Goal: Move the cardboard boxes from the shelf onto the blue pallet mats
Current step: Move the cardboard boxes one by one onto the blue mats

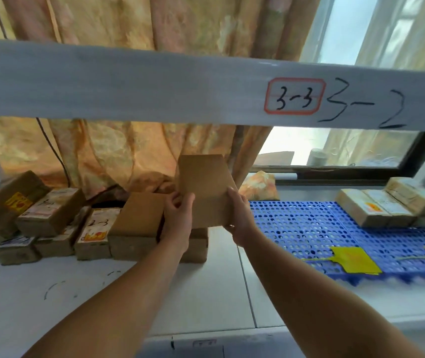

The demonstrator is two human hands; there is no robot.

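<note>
Gripping a plain cardboard box (205,188) by its lower corners, I am holding it lifted above the white shelf (102,293), left hand (177,215) and right hand (239,215) curled round it, between the remaining boxes (59,220) and the blue pallet mats (309,228).

findings: the person's visible body, head view

two arms in view, each seen from the bottom edge of the frame up to the fingers; left forearm (118,301) bare along its whole visible length, smooth, narrowing toward the wrist; right forearm (309,293) likewise bare and of matching build; left hand (177,218) bare, thumb and knuckles plain to see; right hand (241,219) bare, knuckles plain to see; nails and finer surface detail too blurred to report; upper arms lie outside the frame
</note>
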